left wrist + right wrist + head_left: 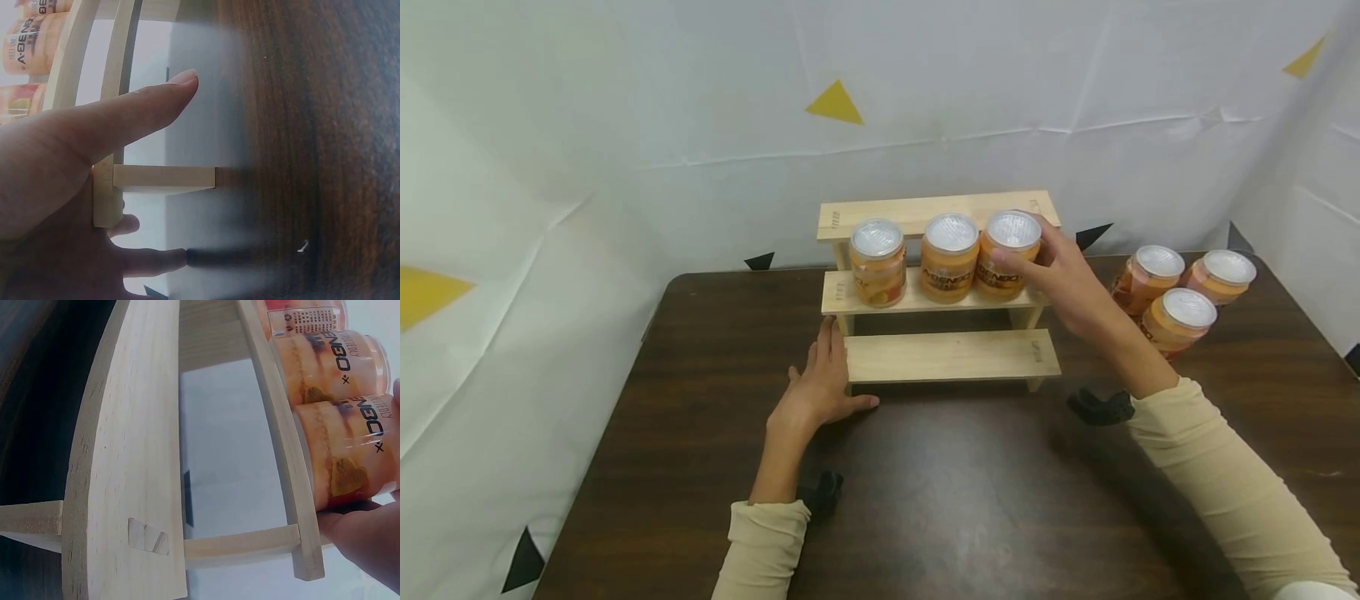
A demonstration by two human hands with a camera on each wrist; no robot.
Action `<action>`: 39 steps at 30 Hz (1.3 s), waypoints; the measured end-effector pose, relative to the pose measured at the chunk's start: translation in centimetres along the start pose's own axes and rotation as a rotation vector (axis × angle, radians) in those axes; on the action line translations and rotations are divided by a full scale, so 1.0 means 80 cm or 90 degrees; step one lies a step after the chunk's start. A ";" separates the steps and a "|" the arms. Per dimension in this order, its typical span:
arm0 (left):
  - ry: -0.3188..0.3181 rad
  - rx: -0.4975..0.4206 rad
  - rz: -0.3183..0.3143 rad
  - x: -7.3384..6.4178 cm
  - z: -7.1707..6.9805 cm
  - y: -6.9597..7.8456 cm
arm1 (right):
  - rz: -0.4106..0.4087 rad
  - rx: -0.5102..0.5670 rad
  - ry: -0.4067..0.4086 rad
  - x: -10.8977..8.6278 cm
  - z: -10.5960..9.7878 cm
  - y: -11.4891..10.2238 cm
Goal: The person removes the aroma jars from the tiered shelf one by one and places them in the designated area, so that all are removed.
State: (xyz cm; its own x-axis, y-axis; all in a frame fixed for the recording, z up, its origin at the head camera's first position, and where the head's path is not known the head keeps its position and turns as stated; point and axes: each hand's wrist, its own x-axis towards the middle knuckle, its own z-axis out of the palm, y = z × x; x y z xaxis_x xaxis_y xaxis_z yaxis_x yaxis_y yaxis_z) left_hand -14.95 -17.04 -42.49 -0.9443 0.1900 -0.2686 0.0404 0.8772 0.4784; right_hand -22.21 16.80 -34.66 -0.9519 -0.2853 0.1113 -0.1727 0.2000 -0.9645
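A wooden three-step rack [951,358] stands on the table. Three orange-labelled cans with silver lids sit on its middle step: a left can [878,271], a middle can [950,265] and a right can [998,277]. My right hand [1067,283] grips the right can, thumb at its front and fingers behind it, mostly hidden. In the right wrist view this right can [350,453] rests upright on the step, close beside the middle can. My left hand [822,383] lies at the rack's lower left end, fingers straight and thumb spread; it holds nothing.
Three more such cans stand grouped at the table's back right, among them a front can [1172,329]. The dark wooden table [947,492] meets a white sheet backdrop [700,125] behind. The rack's top step [925,215] rises behind the cans.
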 end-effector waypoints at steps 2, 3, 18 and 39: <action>0.000 -0.001 0.001 0.001 0.001 -0.002 | -0.001 0.002 0.001 0.000 0.000 0.000; -0.001 -0.001 0.000 0.002 0.002 -0.003 | -0.001 0.002 0.002 -0.001 0.000 0.000; 0.031 0.006 0.008 0.023 0.020 -0.028 | 0.002 0.034 0.072 -0.038 -0.026 -0.018; 0.037 0.014 0.015 0.022 0.022 -0.031 | -0.088 0.242 0.204 -0.122 -0.145 0.014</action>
State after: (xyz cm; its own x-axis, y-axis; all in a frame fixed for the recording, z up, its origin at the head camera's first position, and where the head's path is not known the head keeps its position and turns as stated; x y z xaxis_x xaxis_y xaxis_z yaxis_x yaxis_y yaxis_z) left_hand -16.14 -18.07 -45.62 -0.9603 0.1851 -0.2087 0.0690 0.8826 0.4651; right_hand -16.02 30.65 -34.04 -0.9666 0.0278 0.2546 -0.2551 -0.1910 -0.9478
